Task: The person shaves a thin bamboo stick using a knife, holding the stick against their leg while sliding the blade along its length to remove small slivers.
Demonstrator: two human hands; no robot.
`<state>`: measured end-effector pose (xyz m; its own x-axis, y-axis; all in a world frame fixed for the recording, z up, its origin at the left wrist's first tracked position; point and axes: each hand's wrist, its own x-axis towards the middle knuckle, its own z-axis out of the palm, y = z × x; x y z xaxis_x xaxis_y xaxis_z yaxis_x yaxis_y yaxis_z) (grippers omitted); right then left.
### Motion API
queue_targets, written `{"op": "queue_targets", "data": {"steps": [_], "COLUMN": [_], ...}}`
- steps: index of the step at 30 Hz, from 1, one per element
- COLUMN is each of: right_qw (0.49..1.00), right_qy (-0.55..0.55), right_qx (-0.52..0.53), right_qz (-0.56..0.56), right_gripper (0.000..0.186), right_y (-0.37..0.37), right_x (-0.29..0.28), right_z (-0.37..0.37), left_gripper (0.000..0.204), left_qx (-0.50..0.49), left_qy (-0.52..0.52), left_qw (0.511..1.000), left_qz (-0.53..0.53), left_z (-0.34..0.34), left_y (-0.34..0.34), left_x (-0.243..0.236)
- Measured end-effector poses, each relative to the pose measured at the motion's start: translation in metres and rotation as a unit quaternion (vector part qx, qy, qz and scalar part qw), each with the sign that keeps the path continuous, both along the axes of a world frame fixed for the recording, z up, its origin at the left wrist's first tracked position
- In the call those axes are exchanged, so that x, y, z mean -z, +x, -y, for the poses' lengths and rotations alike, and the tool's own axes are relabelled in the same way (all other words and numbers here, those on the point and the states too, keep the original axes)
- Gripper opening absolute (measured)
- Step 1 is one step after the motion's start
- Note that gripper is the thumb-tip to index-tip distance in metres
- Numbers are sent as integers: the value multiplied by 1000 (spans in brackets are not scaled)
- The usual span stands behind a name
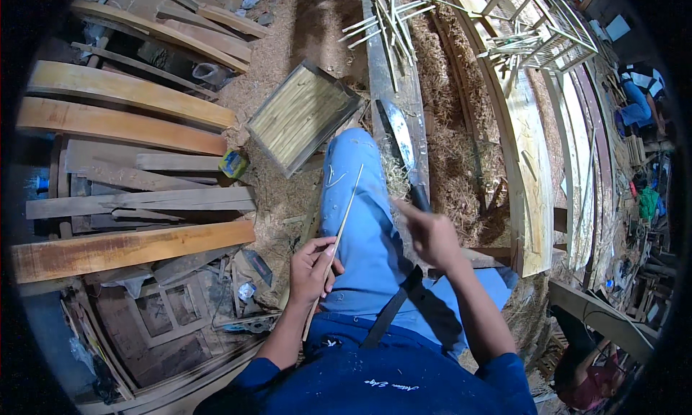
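On the shavings-covered workshop floor, seen from above my seated operator's lap:

- Left hand (311, 268): I see its fingers closed around the lower part of a thin bamboo strip (344, 212), pinching it so the strip slants up across the blue-trousered thigh (353, 199); the leg seems to serve as a rest that steadies the strip.
- Bamboo strip: long, pale, slender; its upper end lies over the knee, its lower end passes through the left hand and points back toward the body.
- Right hand (432, 235): wrapped shut around the dark handle of a large knife (401, 142), blade pointing away from the body, just beside the strip's upper end but apart from it; I judge this grip keeps the edge clear of the leg.
- Grey plank (393, 69): runs forward under the blade, with cut bamboo sticks (389, 15) scattered at its far end, within reach.
- Shallow wooden tray (303, 116): left of the knee, lined with pale slats.
- Stacked wooden boards (122, 126): far left, out of the working area.
- Lattice frame (548, 36): upper right, on long curved planks.
- Another person (638, 98): crouched at the far right edge, well apart.
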<state>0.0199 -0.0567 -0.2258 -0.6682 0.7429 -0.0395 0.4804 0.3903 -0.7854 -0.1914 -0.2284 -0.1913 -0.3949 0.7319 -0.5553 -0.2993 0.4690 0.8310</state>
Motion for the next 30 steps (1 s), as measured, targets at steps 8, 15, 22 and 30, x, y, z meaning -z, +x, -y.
{"op": "queue_targets", "data": {"steps": [8,15,22,30], "right_qw": [984,992,994,993], "right_qy": [28,7,41,54], "right_qx": [-164,-128,-101,-102], "right_qz": [62,-2,-11,39], "right_gripper": [59,76,66,71], "right_y": [-2,3,-3,-2], "right_x": [-15,10,10,11], "right_z": [54,35,38,28], "left_gripper": [31,31,31,30], "left_qx": [20,9,16,28], "left_qy": [-35,-57,-45,-57], "left_qw": [998,997,998,997], "left_qz": [-41,-43,-33,-47], "left_z": [27,39,41,40], "left_y": [9,12,8,11], "left_x": [-14,-22,-19,-26]}}
